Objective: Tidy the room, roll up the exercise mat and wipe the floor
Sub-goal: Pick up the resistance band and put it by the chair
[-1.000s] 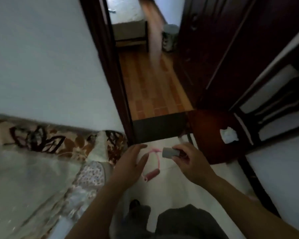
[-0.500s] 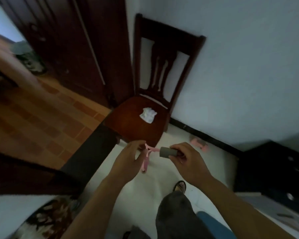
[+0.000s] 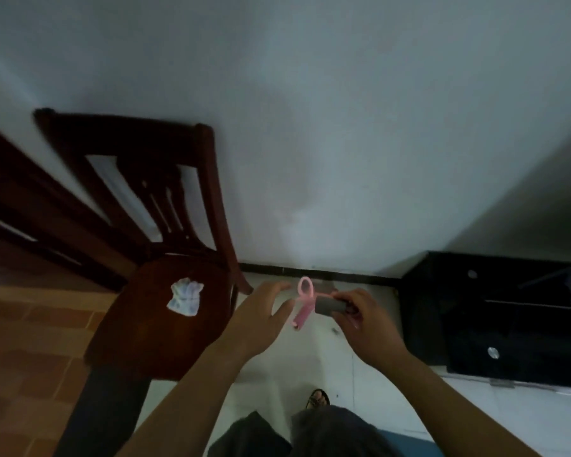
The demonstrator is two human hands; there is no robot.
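Note:
A pink hand gripper (image 3: 304,301) with a ring spring on top and a grey foam handle (image 3: 330,305) is held out in front of me above the white floor. My right hand (image 3: 363,319) is closed around the grey handle. My left hand (image 3: 261,319) sits just left of the pink handle with fingers spread, holding nothing that I can make out. A blue strip (image 3: 406,440) at the bottom edge may be the exercise mat; most of it is hidden.
A dark wooden chair (image 3: 145,338) stands at the left with a crumpled white cloth (image 3: 185,295) on its seat. A black cabinet (image 3: 495,318) stands at the right against the white wall. My sandalled foot (image 3: 317,398) is on the white tiles (image 3: 508,417).
My view has swung to the right, from the doorway and chair towards the wall and black cabinet. Both hands stay together around the pink gripper, now raised slightly.

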